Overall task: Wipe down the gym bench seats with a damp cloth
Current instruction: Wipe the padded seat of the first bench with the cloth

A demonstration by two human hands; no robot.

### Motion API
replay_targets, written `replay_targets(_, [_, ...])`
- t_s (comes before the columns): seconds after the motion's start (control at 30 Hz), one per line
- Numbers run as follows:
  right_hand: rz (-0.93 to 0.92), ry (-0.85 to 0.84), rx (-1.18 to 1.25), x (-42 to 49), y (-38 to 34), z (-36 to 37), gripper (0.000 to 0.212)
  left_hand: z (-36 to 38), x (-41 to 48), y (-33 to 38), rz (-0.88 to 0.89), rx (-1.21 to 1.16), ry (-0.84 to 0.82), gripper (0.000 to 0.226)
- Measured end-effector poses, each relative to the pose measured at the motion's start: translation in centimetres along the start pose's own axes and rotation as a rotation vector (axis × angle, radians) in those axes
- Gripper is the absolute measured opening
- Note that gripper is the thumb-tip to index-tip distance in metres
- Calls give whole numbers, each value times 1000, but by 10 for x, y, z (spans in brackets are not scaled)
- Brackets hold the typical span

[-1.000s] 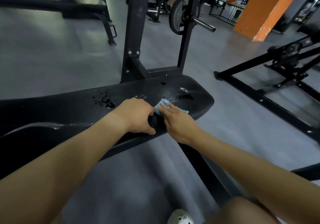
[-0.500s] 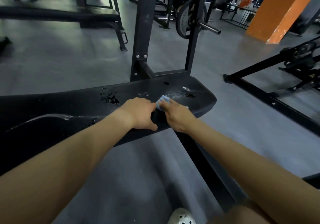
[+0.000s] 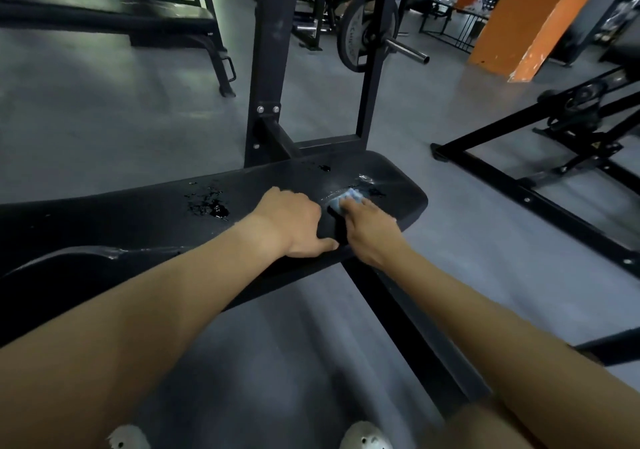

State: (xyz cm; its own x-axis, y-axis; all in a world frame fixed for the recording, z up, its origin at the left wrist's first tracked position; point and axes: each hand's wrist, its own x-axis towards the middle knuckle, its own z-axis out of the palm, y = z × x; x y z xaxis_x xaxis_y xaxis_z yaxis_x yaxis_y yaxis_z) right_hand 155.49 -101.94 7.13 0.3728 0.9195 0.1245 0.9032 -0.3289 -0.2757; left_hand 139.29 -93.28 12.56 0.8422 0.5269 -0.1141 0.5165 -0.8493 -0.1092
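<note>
Right hand (image 3: pixel 372 230) presses flat-fingered on blue cloth (image 3: pixel 348 198) — left hand (image 3: pixel 294 221) just beside, fingers curled, empty, on bench seat (image 3: pixel 138 220)

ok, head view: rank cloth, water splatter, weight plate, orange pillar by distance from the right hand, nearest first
1. Blue cloth, under the right hand fingers.
2. Water splatter, left on the bench pad.
3. Weight plate, on the rack behind.
4. Orange pillar, far back right.
</note>
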Motion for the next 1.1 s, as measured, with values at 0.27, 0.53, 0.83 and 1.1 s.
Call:
replay_targets(0.27, [-29, 53, 137, 1, 58, -17, 37, 21, 39, 4, 118, -158, 131, 79])
replay_targets(0.53, [328, 184, 63, 27, 82, -21, 28, 26, 44, 0, 144, -170, 142, 86])
replay_targets(0.83, [-65, 88, 104, 4, 59, -5, 32, 21, 51, -3, 142, -238, 129, 81])
replay_targets(1.1, [243, 130, 9, 34, 91, -18, 30, 23, 48, -8, 192, -222, 118, 80])
